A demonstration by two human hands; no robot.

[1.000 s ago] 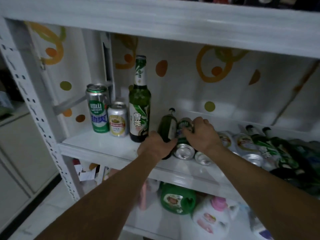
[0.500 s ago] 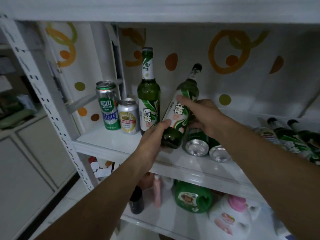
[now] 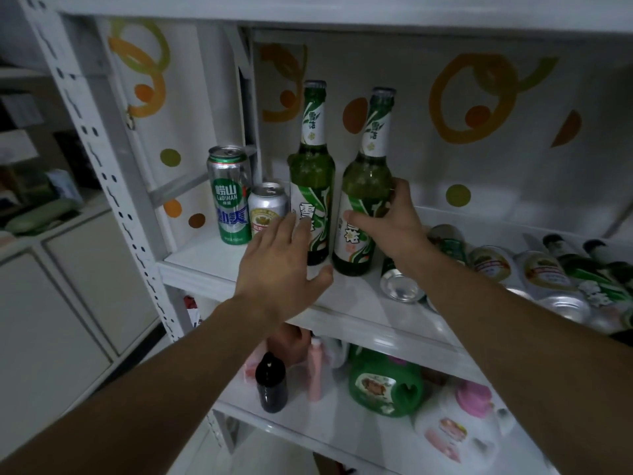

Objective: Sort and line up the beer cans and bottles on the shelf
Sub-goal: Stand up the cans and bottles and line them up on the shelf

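Shelf [image 3: 359,303], left to right: tall can [image 3: 228,195], short can [image 3: 266,209], first bottle [image 3: 311,173], second bottle [image 3: 364,197], all standing upright. Right hand [image 3: 390,224] is wrapping around the second bottle's body, gripping it. Left hand [image 3: 284,265] is hovering spread wide, fingers splayed, holding nothing, before the first bottle. Further cans and bottles [image 3: 534,269] are lying on their sides at right.

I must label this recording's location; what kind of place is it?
Probably a home storage corner: a white slotted metal shelving rack holds green glass beer bottles, with a green plastic detergent jug below and patterned wallpaper behind.
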